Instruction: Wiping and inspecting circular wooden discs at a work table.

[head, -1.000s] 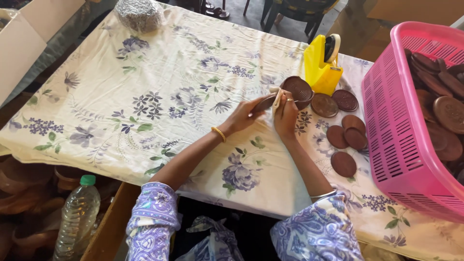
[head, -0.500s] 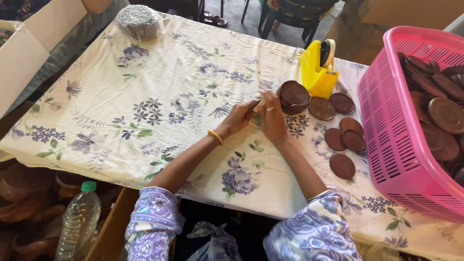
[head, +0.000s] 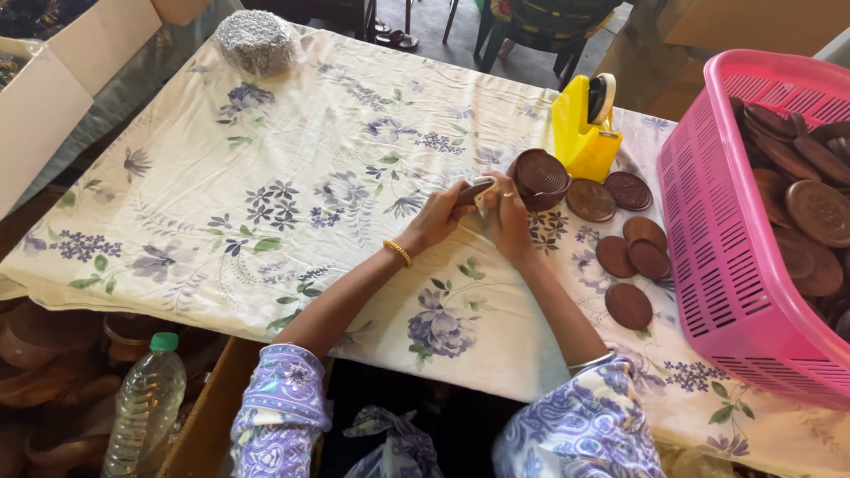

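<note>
Together, both hands, left hand (head: 440,215) and right hand (head: 506,212), pinch a small pale strip (head: 482,188) just beside the round ridged brown dish (head: 541,177), near the yellow tape dispenser (head: 583,133); open floral desk (head: 266,204) spreads leftward.

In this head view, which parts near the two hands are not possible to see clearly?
- Head view: the small pale item pinched between left hand and right hand is mostly covered by fingers; its kind is unclear.
- Pink basket is cut by the right edge.
- Tape dispenser hides the cloth behind it.
</note>
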